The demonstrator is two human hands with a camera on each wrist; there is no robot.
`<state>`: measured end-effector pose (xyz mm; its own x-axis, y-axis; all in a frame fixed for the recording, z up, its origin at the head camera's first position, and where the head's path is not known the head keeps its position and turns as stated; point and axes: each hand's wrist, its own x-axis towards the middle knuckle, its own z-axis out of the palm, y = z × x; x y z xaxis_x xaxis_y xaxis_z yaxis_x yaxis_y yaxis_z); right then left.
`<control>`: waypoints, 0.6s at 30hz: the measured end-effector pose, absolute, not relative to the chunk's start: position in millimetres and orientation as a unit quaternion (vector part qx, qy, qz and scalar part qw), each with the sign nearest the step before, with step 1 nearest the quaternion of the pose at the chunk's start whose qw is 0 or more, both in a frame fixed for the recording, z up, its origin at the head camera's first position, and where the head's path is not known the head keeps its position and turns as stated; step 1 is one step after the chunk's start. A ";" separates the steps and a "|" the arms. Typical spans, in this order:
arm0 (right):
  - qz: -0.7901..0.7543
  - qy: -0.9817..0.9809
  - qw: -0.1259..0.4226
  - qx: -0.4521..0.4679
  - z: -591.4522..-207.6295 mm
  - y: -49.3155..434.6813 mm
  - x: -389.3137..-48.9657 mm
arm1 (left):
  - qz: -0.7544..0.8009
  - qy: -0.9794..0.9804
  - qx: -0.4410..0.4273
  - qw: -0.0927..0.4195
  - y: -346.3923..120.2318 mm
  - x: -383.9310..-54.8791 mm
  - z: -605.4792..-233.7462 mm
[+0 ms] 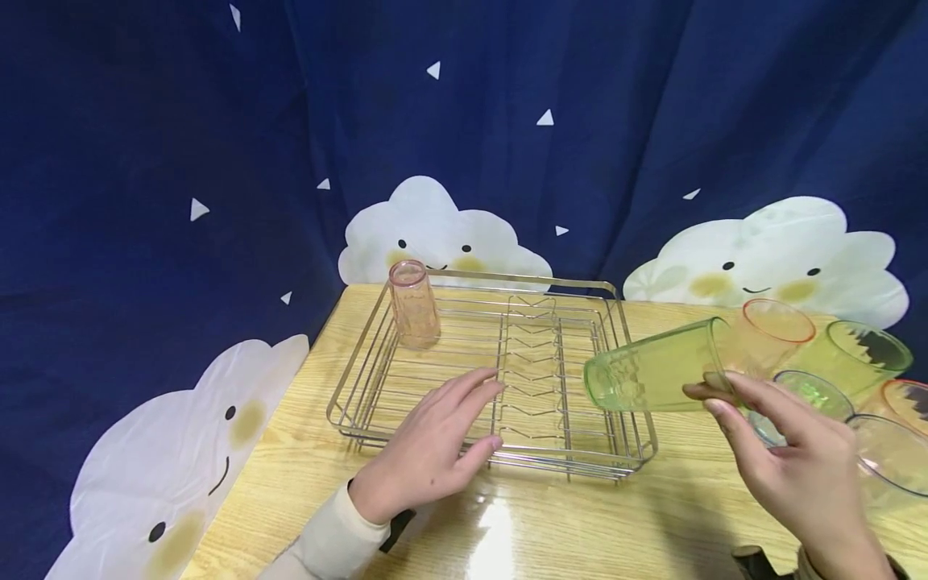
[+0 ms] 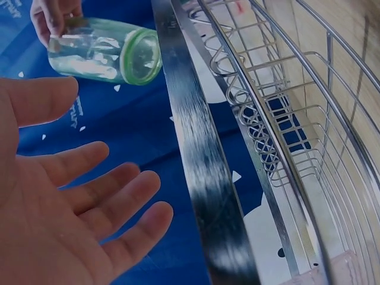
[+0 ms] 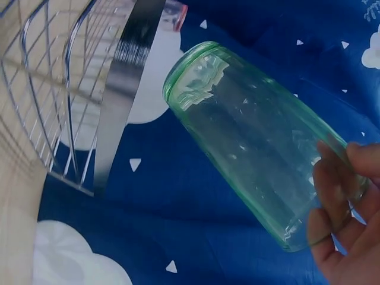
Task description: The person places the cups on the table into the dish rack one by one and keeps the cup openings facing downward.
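In my right hand (image 1: 797, 451) I hold a green clear tumbler (image 1: 652, 366) by its rim, thumb outside and fingers at the mouth. The tumbler is tipped on its side, its base pointing left over the right edge of the wire dish rack (image 1: 532, 461). My left hand (image 1: 442, 443) hovers over the rack's front edge, fingers spread and holding nothing; the left wrist view shows its open palm (image 2: 53, 219) beside the metal rim. A pink clear tumbler (image 1: 416, 310) stands upside down in the rack's back left corner.
Several more clear tumblers stand at the right of the wooden table (image 1: 290, 483), among them an orange-rimmed one (image 1: 777, 322), a green one (image 1: 870, 354) and a blue-rimmed one (image 1: 895, 455). A dark blue curtain (image 1: 464, 121) with white clouds hangs behind the table.
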<state>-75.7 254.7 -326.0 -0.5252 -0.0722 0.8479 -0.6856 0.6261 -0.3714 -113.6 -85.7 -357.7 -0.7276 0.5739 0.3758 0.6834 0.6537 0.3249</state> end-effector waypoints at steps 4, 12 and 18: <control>0.368 -0.801 0.412 0.229 -328.4 252.2 -72.1 | -0.232 -0.899 -0.347 0.134 -86.5 -114.9 -357.7; 0.431 -0.769 0.387 0.270 -333.8 235.8 -68.7 | -0.236 -0.900 -0.345 0.122 -85.7 -114.2 -357.1; 0.469 -0.746 0.369 0.297 -339.2 225.9 -71.2 | -0.231 -0.899 -0.350 0.123 -84.4 -113.5 -356.7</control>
